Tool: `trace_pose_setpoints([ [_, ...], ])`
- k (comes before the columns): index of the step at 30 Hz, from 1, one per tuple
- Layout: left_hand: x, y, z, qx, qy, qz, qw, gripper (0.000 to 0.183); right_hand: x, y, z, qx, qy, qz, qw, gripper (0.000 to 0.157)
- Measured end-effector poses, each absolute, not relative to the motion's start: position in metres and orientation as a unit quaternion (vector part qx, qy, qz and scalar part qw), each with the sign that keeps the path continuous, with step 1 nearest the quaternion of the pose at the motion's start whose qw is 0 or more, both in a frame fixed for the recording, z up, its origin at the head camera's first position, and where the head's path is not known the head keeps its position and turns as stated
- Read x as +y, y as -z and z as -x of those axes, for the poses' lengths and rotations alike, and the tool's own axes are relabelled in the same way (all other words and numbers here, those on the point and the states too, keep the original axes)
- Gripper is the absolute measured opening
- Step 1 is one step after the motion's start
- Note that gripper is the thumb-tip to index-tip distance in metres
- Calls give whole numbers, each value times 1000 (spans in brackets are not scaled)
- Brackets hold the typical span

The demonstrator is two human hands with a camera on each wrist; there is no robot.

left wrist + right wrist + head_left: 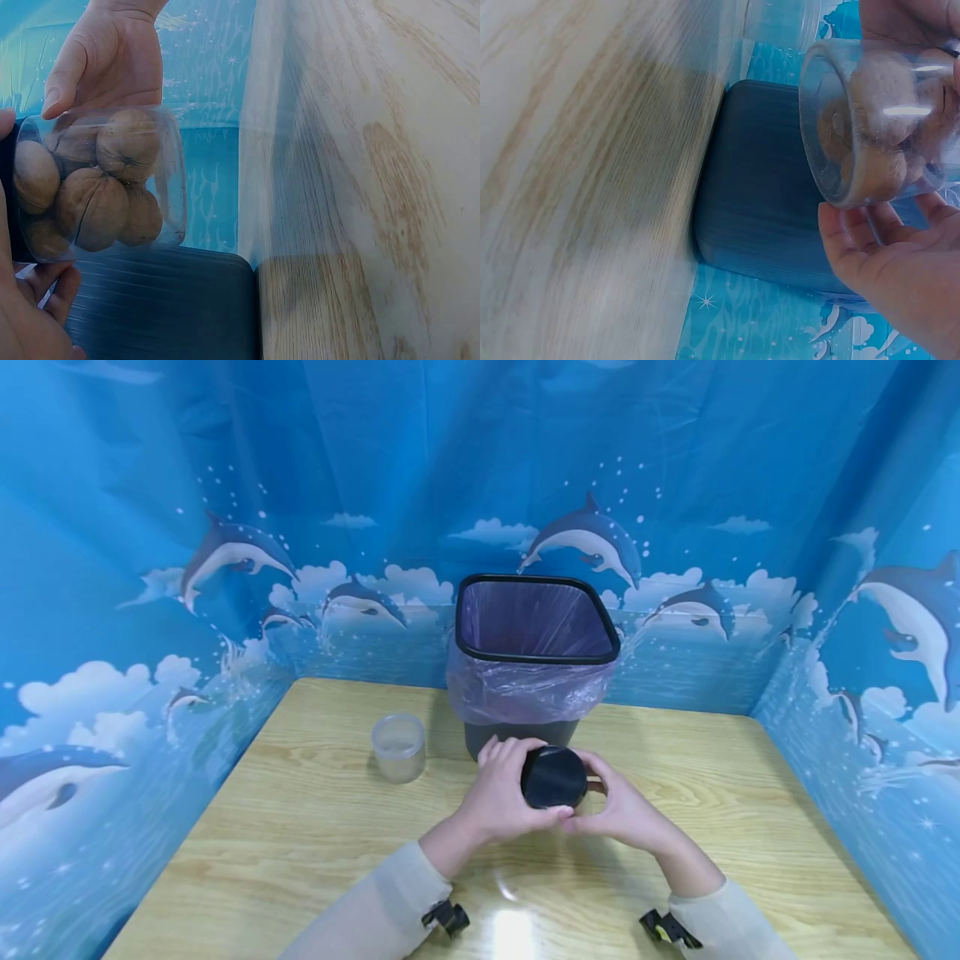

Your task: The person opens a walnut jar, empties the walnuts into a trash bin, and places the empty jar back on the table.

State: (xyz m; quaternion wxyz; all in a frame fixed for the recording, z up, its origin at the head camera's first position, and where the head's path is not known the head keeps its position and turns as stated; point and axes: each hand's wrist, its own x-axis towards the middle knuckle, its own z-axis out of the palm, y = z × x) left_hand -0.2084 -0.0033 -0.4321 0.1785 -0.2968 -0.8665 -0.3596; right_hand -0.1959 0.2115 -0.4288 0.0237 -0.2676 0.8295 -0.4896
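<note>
Both hands hold a clear jar of walnuts upright above the table, in front of the bin. Its round black lid faces up in the head view. My left hand curls round the jar's left side at the lid, thumb across the near side. From the right, my right hand grips the jar with curved fingers, its thumb meeting the left thumb. In the right wrist view the right fingertips lie along the jar's side near its base.
A dark bin with a black rim and a purple liner stands just behind the hands. To its left, a clear plastic container stands on the wooden table. Blue dolphin-print curtains enclose the back and sides.
</note>
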Motion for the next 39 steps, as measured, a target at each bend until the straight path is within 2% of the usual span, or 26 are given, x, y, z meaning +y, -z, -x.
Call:
trace_pose_setpoints([
  [7,-5,432,210,-844,402,298,192,80,213,426,192,814,507,282,8,83],
  [21,-10,429,209,-801,475,305,198,74,218,435,195,787,551,273,54,90],
  [25,-13,430,209,-796,490,309,176,73,218,435,194,792,547,269,48,87],
  [32,-24,429,209,-788,529,307,69,76,221,434,193,788,552,271,41,85],
  [35,-29,426,210,-803,504,312,58,81,221,435,194,779,560,280,40,85],
  [39,-36,421,212,-827,435,350,69,89,220,436,194,766,567,301,36,86],
])
